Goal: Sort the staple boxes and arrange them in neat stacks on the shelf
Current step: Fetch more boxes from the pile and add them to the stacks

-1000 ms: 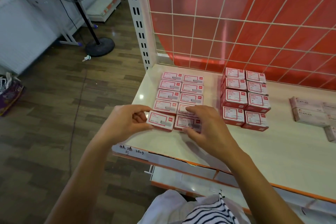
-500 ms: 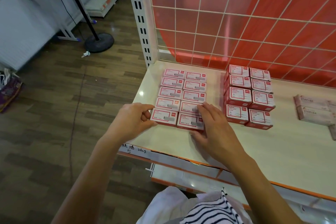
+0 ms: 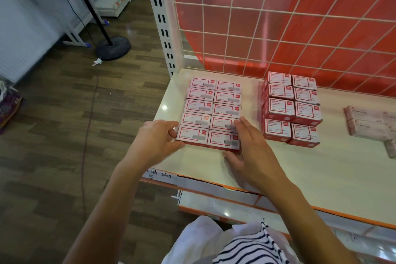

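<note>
On the lids of the flat white-and-red cardboard boxes (image 3: 214, 111), "24/6" is printed after a figure that reads as "1000", and a small red corner badge is lettered "deli". The same badge is seen on the taller red cardboard boxes (image 3: 291, 109); their finer print is too small to be read. "STAPLES" is printed on the pale pink boxes (image 3: 364, 123). On the white paper strip (image 3: 159, 176) along the front edge of the shelf (image 3: 300, 167), "260g" and "5" are handwritten.

Ten red-and-white staple boxes (image 3: 214, 111) show their tops in a two-by-five block, eight taller red boxes (image 3: 278, 105) in a two-by-four block, and at least three pale STAPLES boxes (image 3: 364, 128) lie at the frame's edge.
</note>
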Motion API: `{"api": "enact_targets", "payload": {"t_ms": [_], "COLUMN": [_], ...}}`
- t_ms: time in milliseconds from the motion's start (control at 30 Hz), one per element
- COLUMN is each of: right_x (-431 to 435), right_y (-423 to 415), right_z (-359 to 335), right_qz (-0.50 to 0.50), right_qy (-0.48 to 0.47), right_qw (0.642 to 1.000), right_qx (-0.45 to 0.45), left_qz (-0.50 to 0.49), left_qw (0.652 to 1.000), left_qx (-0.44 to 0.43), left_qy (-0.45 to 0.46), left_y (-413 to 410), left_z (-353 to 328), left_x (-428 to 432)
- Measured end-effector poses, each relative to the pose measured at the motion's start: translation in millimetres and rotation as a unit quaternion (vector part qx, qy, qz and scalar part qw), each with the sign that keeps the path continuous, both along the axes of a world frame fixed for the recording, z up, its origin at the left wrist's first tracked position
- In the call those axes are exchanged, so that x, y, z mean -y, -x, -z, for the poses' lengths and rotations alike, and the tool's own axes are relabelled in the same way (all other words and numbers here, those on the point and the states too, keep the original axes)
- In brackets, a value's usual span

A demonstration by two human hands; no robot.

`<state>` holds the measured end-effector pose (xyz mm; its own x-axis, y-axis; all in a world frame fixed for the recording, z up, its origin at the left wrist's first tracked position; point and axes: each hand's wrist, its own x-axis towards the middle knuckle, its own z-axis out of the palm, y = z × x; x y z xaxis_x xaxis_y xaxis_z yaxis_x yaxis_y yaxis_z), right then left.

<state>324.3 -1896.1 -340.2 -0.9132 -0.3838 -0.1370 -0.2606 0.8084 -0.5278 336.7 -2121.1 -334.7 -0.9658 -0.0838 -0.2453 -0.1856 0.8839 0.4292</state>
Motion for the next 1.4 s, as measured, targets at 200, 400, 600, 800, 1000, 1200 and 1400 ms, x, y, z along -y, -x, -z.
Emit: {"api": "enact_targets", "payload": {"t_ms": [200, 400, 600, 800, 1000, 1200, 1400], "right_x": [-8.7, -31.1, -82.0, -165.9, -274.2, -382.8, -478.2], "right_y": [-1.7, -11.4, -25.8, -55.1, -95.8, -135.9, -168.5], "right_z": [0.0, -0.2, 2.5, 5.9, 8.4, 2.7, 1.2], "right_qz": [0.015, 0.049, 0.089, 0.150, 0.221, 0.282, 0.370], "right_qy": [-0.029, -0.030, -0.033, -0.041, -0.039, -0.029, -0.055], "right_qw": [0.999, 0.994, 0.988, 0.976, 0.961, 0.942, 0.908], "right_qx": [-0.041, -0.093, -0.124, -0.153, -0.163, -0.179, -0.190], "left_qz": [-0.027, 0.065, 0.145, 0.215, 0.280, 0.333, 0.402], "left_qw": [0.992, 0.960, 0.942, 0.929, 0.918, 0.903, 0.874], "left_qx": [-0.104, -0.255, -0.288, -0.288, -0.274, -0.272, -0.274], "left_qy": [0.064, 0.095, 0.093, 0.083, 0.057, 0.015, -0.004], "left_y": [1.8, 7.8, 6.0, -7.8, -35.2, -57.5, -68.1], "left_z": [-8.5, 2.6, 5.3, 3.3, 4.1, 4.9, 0.5], "left_x": [-28.1, -84.8, -155.8, -248.5, -364.2, -485.9, -590.6]}}
